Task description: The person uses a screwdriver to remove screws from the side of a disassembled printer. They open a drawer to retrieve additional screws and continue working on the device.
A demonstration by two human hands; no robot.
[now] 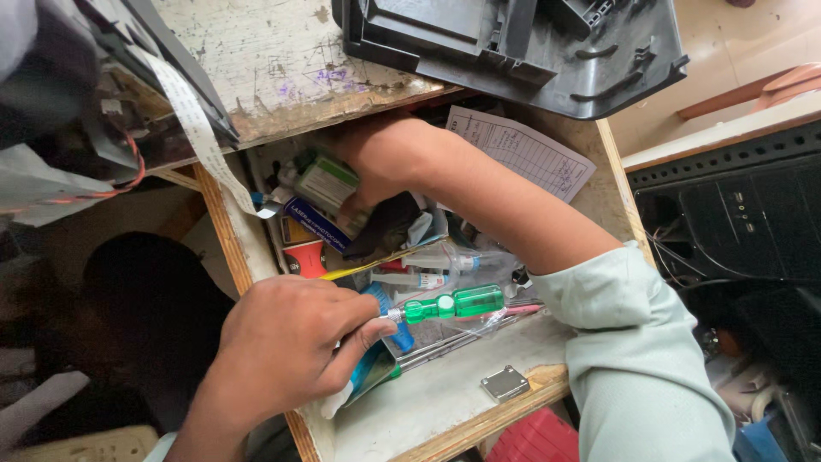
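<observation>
Clutter fills the drawer (256, 248): left hand (286, 342) pinches a green screwdriver (453, 304), right hand (380, 158) grips a small box (325, 181).

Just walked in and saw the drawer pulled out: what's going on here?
A person is rummaging in an open wooden drawer crammed with odds and ends. The right hand reaches deep among small boxes at the back. The left hand pinches the metal tip of a green-handled screwdriver. A black plastic casing sits on the worktop above.

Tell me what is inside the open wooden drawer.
The drawer holds a green screwdriver, small boxes, tubes and a printed paper. The right hand and forearm cover what lies beneath them.
</observation>
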